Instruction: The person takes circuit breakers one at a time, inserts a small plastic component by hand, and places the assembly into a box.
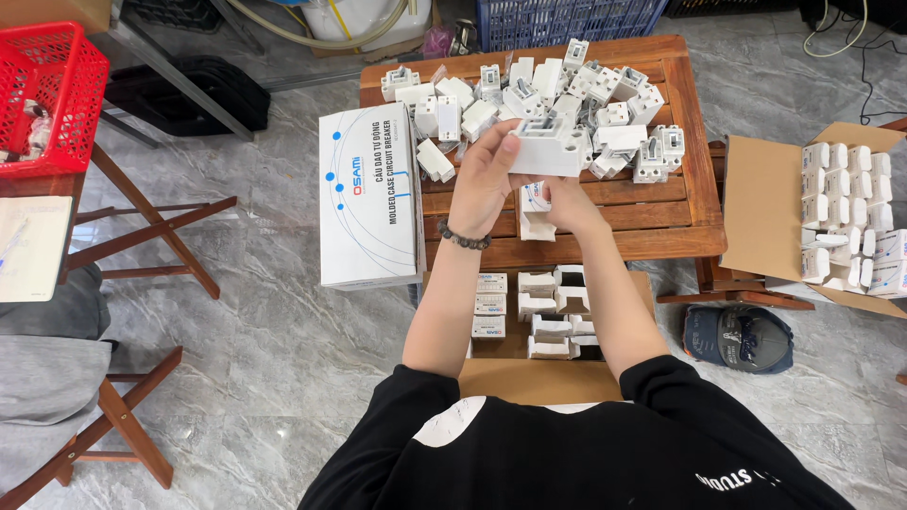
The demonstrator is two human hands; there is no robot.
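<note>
Centre of frame, slightly above the middle: a white plastic breaker (546, 148) is held up over the wooden table (680, 203). My left hand (487, 179) grips it from the left side, fingers curled round its edge and closed on it. My right hand (565, 203) sits just below, fingers closed round a small white carton (535, 210) with its flap standing open. Breaker and carton are close, one above the other; I cannot tell if they touch.

Step in hand, as I judge it: boxing one breaker, the piece lined up but not yet in the carton. The next move would call for turning the breaker to match the carton mouth and keeping the flap clear while it slides in.

Behind the hands, upper centre, a heap of loose breakers (567, 94) covers the table top. To the left, a large white printed box (368, 194) lies at the table edge. Below the hands, near my lap, a brown cardboard case (529, 378) holds rows of filled cartons. Far right, a second open case (756, 203) with more white pieces. Upper left, a red basket (52, 94).
</note>
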